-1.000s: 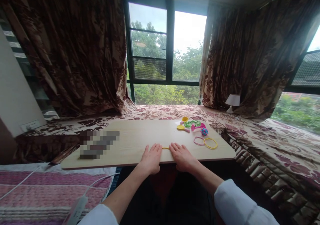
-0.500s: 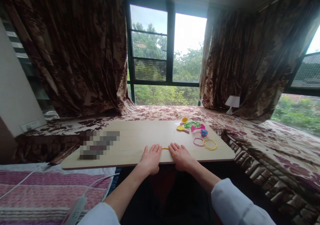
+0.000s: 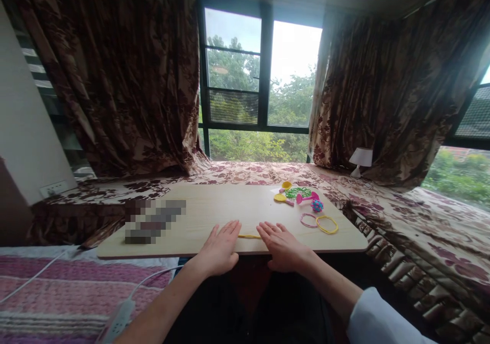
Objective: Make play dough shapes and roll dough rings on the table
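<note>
Palm down near the table's front edge lie my left hand (image 3: pixel 219 247) and my right hand (image 3: pixel 284 246), fingers stretched out flat. A thin yellow strand (image 3: pixel 248 236), like a soft rolled rope, spans the gap between them. Its two ends are hidden under my fingers. Right of my right hand, a pink ring (image 3: pixel 308 226) and a yellow ring (image 3: pixel 332 232) lie side by side, their edges meeting. Behind them are a pink dumbbell-shaped toy (image 3: pixel 306 200), a blue spiky ball (image 3: pixel 317 205) and a tangle of green loops (image 3: pixel 299 193).
Two yellow-headed, spoon-like pieces (image 3: pixel 280 198) lie at the back right of the pale wooden table (image 3: pixel 214 206). A blurred-out dark object (image 3: pixel 153 224) is on its left side. A white lamp (image 3: pixel 360 161) stands on the window ledge, and a power strip (image 3: pixel 119 319) rests at lower left.
My hands have moved apart, the left one towards me and leftward, and more of the yellow strand shows between them. The whole view has shifted slightly.
</note>
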Available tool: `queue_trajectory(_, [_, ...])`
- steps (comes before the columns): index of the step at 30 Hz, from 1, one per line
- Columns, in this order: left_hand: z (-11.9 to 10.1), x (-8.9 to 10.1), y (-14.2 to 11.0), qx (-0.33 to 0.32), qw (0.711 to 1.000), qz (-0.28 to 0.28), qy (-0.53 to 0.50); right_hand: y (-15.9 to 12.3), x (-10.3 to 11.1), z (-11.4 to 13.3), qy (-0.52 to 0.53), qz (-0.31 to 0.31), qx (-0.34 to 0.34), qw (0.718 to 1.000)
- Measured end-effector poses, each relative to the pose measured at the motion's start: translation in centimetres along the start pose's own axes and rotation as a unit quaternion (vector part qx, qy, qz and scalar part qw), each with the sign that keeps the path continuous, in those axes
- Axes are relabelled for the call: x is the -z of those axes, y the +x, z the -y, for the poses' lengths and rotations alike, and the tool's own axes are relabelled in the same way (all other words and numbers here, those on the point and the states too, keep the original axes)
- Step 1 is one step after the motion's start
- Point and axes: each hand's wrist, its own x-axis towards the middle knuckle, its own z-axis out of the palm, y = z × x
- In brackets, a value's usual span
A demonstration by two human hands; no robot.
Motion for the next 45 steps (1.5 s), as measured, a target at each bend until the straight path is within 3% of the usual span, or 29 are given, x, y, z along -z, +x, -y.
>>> queue_trajectory(4, [0.2, -0.9, 0.1, 0.011, 0.999, 0.042, -0.002, 1.6, -1.1, 1.0, -0.012, 0.014, 0.015, 1.000])
queue_trajectory(10, [-0.2, -2.3, -2.7, -0.012, 0.999, -0.026, 0.025, -0.3, -3.4, 1.7, -0.031, -0.031, 0.031, 0.999])
queue_trajectory(17, [-0.5, -1.2, -0.6, 0.030, 0.998, 0.003, 0.048, 1.9, -2.2, 1.8, -0.040, -0.008, -0.025, 0.999])
queue_trajectory(24, [-0.2, -2.3, -3.6, -0.016, 0.998, -0.036, 0.041, -0.8, -3.4, 1.8, -0.016, -0.028, 0.024, 0.999])
queue_trajectory(31, [0.3, -1.8, -0.6, 0.018, 0.999, -0.004, 0.041, 2.0, -2.6, 1.0, -0.040, -0.015, -0.016, 0.999])
queue_trajectory(39, [0.5, -2.6, -3.5, -0.024, 0.998, -0.043, 0.048, -0.9, -3.6, 1.4, -0.036, -0.044, 0.031, 0.998])
queue_trajectory(45, [0.5, -1.6, -0.7, 0.029, 0.998, -0.022, 0.049, 1.1, -2.7, 1.2, -0.042, -0.029, 0.002, 0.999])
